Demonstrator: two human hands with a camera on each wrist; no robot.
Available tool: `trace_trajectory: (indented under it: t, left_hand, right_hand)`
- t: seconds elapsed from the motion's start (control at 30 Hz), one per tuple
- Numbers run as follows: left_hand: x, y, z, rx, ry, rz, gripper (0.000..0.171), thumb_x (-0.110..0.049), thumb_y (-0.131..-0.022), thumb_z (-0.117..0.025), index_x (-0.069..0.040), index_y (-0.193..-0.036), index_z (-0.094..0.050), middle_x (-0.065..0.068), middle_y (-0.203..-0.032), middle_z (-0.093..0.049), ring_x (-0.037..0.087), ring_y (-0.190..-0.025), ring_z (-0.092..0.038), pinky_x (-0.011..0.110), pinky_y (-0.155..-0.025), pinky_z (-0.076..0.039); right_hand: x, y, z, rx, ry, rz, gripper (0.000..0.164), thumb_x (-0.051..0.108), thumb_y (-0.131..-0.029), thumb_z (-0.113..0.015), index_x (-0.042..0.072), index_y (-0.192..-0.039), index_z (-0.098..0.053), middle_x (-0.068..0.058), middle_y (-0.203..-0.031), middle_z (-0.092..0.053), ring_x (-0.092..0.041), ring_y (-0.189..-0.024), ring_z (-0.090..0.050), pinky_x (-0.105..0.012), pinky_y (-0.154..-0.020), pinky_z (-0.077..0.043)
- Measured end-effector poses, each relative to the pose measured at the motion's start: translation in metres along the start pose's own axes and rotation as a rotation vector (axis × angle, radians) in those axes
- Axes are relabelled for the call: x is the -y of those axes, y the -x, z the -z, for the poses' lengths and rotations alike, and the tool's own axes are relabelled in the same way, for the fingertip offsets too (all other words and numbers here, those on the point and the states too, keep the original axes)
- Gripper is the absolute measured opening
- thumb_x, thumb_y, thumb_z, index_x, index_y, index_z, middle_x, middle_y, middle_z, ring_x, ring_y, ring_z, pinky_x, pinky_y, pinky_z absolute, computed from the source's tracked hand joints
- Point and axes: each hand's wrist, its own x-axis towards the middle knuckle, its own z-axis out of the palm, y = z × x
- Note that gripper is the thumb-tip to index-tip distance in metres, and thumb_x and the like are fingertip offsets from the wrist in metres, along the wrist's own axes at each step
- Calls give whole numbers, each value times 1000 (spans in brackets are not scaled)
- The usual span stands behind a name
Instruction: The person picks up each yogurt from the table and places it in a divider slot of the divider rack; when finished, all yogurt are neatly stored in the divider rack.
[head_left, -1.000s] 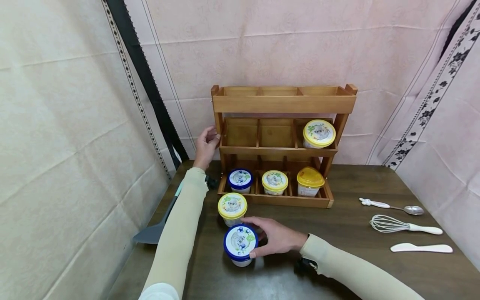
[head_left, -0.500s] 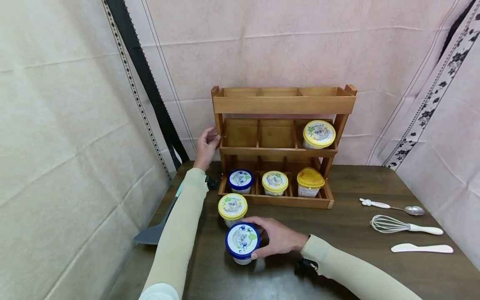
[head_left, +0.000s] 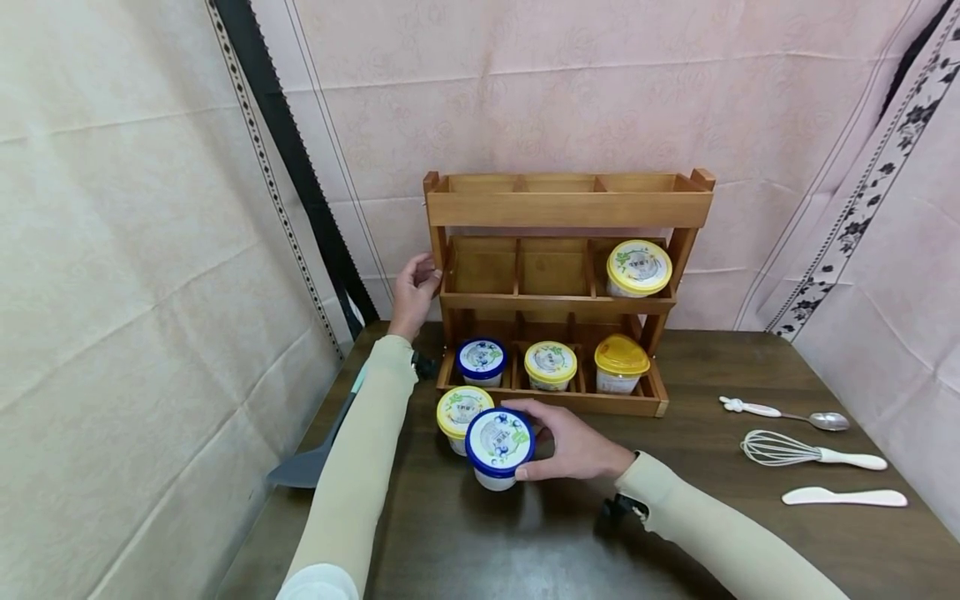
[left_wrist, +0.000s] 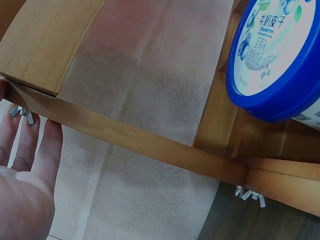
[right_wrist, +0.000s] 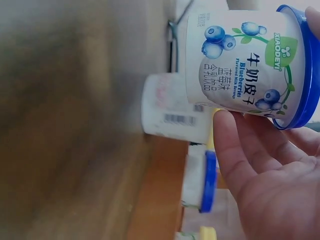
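Note:
My right hand (head_left: 573,446) grips a blue-lidded blueberry milk tub (head_left: 500,442) by its side, fingers behind and thumb in front. The right wrist view shows its blueberry label (right_wrist: 240,65) and its base raised above the table. Just behind it stands a yellow-lidded tub (head_left: 461,408), which it partly overlaps in the head view. My left hand (head_left: 414,287) touches the left upright of a wooden tiered rack (head_left: 555,210). In the left wrist view its fingers (left_wrist: 49,150) reach up to the upright, beside a wing nut (left_wrist: 22,114).
On the rack's bottom tier stand a blue-lidded tub (head_left: 482,358) and two yellow-lidded tubs, and another yellow-lidded tub (head_left: 638,268) is on the middle tier. A spoon (head_left: 783,412), whisk (head_left: 810,451) and white knife (head_left: 843,497) lie at right. A grey-bladed spatula (head_left: 300,468) lies at left.
My right hand has carried the blue-lidded tub upward and slightly right, toward the rack, so it now overlaps the yellow-lidded tub in the head view. My left hand stays at the upright.

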Motion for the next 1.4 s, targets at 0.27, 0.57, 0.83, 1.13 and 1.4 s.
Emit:
trace_trajectory:
  t: [0.27,0.57,0.83,1.13,1.4]
  left_hand:
    - [0,0,-2,-6,4,-1,38,-16,-105,-67,-16,-143,-63,11,-132,-64,24,-124,-61,40,-110,-51]
    - [-2,0,-1,-19,18,7,38,-13,-103,-67,-16,-141,-64,9,-131,-65,22,-120,-61,33,-99,-54]
    - [-2,-1,-1,-18,14,28,38,-14,-104,-67,-18,-142,-64,9,-132,-64,22,-121,-60,37,-101,-55]
    - [-4,-1,-3,-22,28,10,38,-13,-103,-67,-17,-141,-65,8,-129,-65,21,-119,-61,33,-97,-55]
    - [-5,1,-2,-11,29,41,39,-15,-104,-67,-19,-142,-64,8,-132,-64,21,-120,-60,39,-101,-57]
  right_hand:
    - [9,-3,20,-68,7,-41,88,38,-87,-88,25,-161,-41,4,-148,-59,-20,-125,-62,-35,-97,-59]
    - [19,-13,45,-149,56,-36,90,40,-84,-90,24,-160,-43,2,-149,-57,-23,-127,-61,-45,-98,-60]
    - [31,-22,69,-252,97,-43,90,39,-85,-90,23,-160,-43,-3,-147,-60,-26,-124,-62,-48,-96,-61]
    - [43,-30,98,-358,106,-74,90,33,-87,-89,24,-162,-41,-7,-147,-59,-28,-115,-67,-56,-97,-59]
    - [51,-37,121,-457,125,-123,92,38,-88,-87,28,-164,-36,-8,-147,-59,-29,-118,-67,-45,-97,-61]
